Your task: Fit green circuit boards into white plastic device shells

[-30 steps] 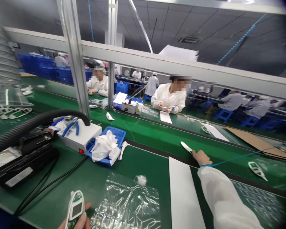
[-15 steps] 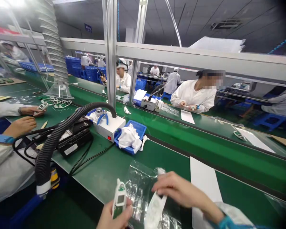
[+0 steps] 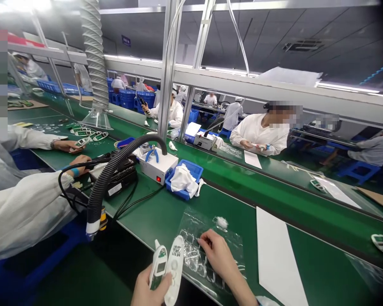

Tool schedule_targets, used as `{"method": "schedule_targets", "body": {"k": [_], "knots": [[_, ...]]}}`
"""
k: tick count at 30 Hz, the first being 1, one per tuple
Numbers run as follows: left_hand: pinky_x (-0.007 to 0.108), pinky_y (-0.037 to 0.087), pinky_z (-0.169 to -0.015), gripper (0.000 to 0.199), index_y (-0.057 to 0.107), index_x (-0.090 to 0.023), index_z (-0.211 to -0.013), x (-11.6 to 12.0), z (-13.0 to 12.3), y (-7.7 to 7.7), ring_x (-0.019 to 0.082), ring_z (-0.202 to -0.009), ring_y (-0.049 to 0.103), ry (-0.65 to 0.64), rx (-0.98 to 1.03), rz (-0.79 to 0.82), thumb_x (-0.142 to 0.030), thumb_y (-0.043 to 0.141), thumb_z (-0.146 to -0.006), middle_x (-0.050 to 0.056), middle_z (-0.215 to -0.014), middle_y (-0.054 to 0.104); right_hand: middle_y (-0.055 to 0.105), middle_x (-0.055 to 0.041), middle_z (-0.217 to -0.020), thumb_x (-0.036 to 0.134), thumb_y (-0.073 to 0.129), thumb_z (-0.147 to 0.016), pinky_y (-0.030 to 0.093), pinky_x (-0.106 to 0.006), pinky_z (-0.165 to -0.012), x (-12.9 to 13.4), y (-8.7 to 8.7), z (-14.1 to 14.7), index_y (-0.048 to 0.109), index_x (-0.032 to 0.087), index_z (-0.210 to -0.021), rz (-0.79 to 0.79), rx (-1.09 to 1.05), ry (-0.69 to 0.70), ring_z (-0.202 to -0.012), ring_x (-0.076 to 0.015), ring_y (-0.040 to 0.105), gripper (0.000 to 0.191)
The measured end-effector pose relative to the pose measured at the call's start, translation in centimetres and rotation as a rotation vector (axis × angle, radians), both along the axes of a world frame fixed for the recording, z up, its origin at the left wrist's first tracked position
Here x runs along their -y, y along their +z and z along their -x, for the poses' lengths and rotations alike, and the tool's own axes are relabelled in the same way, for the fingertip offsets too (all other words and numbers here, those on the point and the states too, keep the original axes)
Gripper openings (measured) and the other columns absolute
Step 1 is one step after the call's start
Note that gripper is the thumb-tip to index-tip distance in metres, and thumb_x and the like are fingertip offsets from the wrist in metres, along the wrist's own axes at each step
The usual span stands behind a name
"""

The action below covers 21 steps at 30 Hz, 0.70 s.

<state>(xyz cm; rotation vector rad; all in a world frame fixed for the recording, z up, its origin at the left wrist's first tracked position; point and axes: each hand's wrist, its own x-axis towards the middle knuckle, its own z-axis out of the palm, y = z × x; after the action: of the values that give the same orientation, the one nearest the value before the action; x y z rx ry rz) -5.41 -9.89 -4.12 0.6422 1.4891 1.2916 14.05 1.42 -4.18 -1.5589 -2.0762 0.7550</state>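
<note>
My left hand (image 3: 151,284) is closed around two pieces at the lower middle. One is a white handheld thermometer housing (image 3: 159,263) with a pointed tip, a small window and a green circuit board. Beside it stands a long white shell cover (image 3: 175,272) with round marks on its face. My right hand (image 3: 215,250) is over a clear plastic sheet (image 3: 191,221), thumb and fingers pinched together at the clear plastic pieces (image 3: 191,255) lying on it. What the fingertips hold, if anything, is too small to make out. A small white clump (image 3: 222,222) sits at the sheet's far edge.
A white board (image 3: 277,259) lies on the right. Ahead are a blue basket (image 3: 194,170) with white cloth, a white box (image 3: 153,168) with blue pliers, and a black hose (image 3: 111,174). A co-worker's sleeve (image 3: 28,208) reaches in at left. The green conveyor (image 3: 230,170) runs behind.
The white shell cover has passed from my right hand into my left, beside the thermometer housing. My right hand has moved onto the clear pieces. The view has shifted, showing more of the left co-worker.
</note>
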Motion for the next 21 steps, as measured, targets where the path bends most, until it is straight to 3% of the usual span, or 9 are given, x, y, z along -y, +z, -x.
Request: {"method": "schedule_targets", "body": {"k": [4, 7, 10, 13, 16, 21], "knots": [[0.021, 0.028, -0.035, 0.032, 0.061, -0.016, -0.054, 0.1, -0.3, -0.1, 0.008, -0.036, 0.033, 0.007, 0.03, -0.016, -0.043, 0.076, -0.062, -0.006, -0.039, 0.04, 0.054, -0.001, -0.069, 0.027, 0.049, -0.089, 0.035, -0.028, -0.06, 1.5, -0.9, 0.8, 0.053, 0.02, -0.071, -0.059, -0.048, -0.073, -0.062, -0.0182, 0.05, 0.02], [0.019, 0.024, -0.036, 0.029, 0.06, -0.015, -0.056, -0.1, -0.7, 0.0, 0.007, -0.036, 0.031, 0.007, 0.048, -0.015, -0.039, 0.074, -0.063, -0.007, -0.041, 0.04, 0.054, -0.0018, -0.073, 0.029, 0.047, -0.092, 0.035, -0.029, -0.064, 2.7, -1.0, 1.0, 0.052, 0.02, -0.073, -0.224, -0.111, -0.052, -0.066, -0.0182, 0.05, 0.022], [0.019, 0.024, -0.036, 0.026, 0.06, -0.016, -0.056, -0.4, -1.0, 0.2, 0.007, -0.037, 0.03, 0.003, 0.063, -0.013, -0.037, 0.073, -0.063, -0.007, -0.041, 0.039, 0.052, -0.0015, -0.073, 0.031, 0.047, -0.093, 0.035, -0.029, -0.065, 3.5, 0.3, 1.3, 0.053, 0.02, -0.074, -0.312, -0.233, -0.064, -0.068, -0.0175, 0.048, 0.023], [0.02, 0.026, -0.036, 0.026, 0.062, -0.016, -0.056, -0.5, -1.3, 0.2, 0.008, -0.038, 0.031, -0.018, 0.06, -0.018, -0.038, 0.074, -0.064, -0.007, -0.04, 0.04, 0.049, 0.0008, -0.068, 0.033, 0.052, -0.09, 0.034, -0.026, -0.06, 4.0, 2.5, 1.9, 0.053, 0.019, -0.069, -0.119, -0.388, -0.08, -0.062, -0.0149, 0.044, 0.025], [0.023, 0.037, -0.042, 0.027, 0.064, -0.016, -0.057, -0.7, -1.6, -0.1, 0.013, -0.044, 0.044, -0.036, 0.009, -0.051, -0.04, 0.074, -0.063, -0.002, -0.044, 0.05, 0.048, 0.0015, -0.066, 0.033, 0.055, -0.087, 0.033, -0.025, -0.057, 4.2, 3.9, 2.7, 0.053, 0.018, -0.065, 0.068, -0.428, -0.016, -0.059, -0.0135, 0.042, 0.025], [0.03, 0.048, -0.061, 0.029, 0.07, -0.013, -0.071, -0.9, -2.2, -0.5, 0.022, -0.063, 0.058, -0.083, -0.071, -0.107, -0.04, 0.073, -0.064, 0.006, -0.063, 0.067, 0.045, 0.0023, -0.065, 0.031, 0.054, -0.084, 0.03, -0.024, -0.054, 4.2, 3.5, 3.4, 0.051, 0.018, -0.064, 0.119, -0.434, -0.031, -0.057, -0.0122, 0.039, 0.025]]}}
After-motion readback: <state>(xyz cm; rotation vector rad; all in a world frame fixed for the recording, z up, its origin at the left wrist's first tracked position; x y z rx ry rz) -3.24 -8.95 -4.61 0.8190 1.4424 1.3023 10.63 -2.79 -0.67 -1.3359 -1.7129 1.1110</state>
